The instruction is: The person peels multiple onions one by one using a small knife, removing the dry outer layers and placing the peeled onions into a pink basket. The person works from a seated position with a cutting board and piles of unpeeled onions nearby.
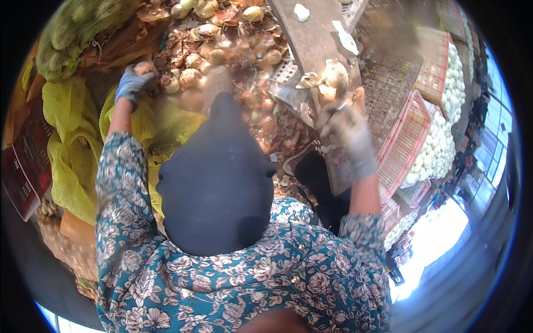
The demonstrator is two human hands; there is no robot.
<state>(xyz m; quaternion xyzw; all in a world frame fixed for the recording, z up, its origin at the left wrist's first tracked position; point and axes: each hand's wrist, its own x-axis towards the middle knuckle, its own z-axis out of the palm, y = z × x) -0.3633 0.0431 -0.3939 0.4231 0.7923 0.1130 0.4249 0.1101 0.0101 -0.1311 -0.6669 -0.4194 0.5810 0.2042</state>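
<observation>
My left hand [134, 83], in a bluish-grey glove, grips a brownish onion [144, 68] at the left edge of a heap of onions [190, 78] and dry skins. My right hand [347, 129], in a pale glove, is motion-blurred over a wooden board [306, 45]. Something small with a metallic glint shows at its fingers; what it is, I cannot tell. Just beyond that hand, a pale onion [335, 75] with loose papery skin lies on the board. White peel pieces [346, 38] lie farther up the board.
Yellow mesh sacks [70, 166] hang at the left, below a filled green mesh sack [66, 41]. Red plastic crates [406, 141] stand at the right beside many peeled white onions [431, 154]. A pale perforated plastic crate [287, 73] touches the board's left side.
</observation>
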